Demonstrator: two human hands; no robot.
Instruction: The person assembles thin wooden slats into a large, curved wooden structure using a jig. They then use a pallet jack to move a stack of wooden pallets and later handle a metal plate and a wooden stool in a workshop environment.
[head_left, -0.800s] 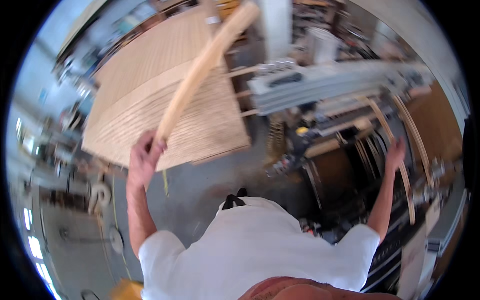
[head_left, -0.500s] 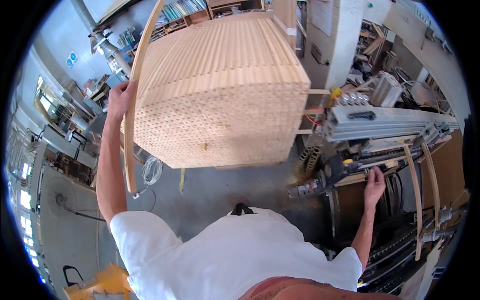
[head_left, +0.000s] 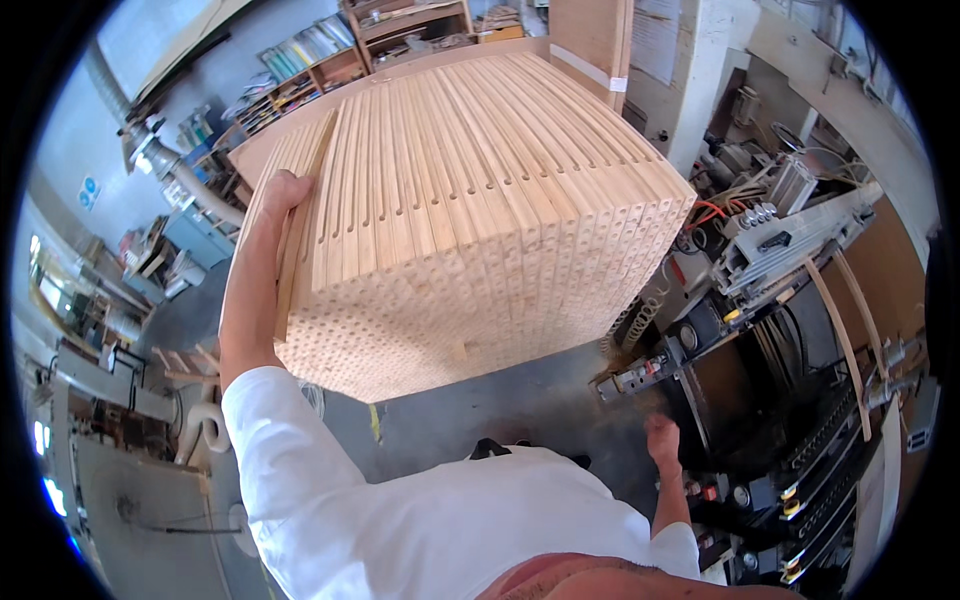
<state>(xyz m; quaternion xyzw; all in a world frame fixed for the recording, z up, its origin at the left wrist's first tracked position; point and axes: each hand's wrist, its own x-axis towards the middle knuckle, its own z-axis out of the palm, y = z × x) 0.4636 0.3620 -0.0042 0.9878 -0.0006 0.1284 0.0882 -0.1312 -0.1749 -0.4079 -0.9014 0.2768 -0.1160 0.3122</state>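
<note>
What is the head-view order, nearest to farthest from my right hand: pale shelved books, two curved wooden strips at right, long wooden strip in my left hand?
From your right hand:
1. Curved strips: right side.
2. Long strip: left, gripped.
3. Books: upper left, behind.

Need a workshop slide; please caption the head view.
Left hand holds a strip at the wood stack; right hand apart from it.

gray floor, wooden shelves
</note>
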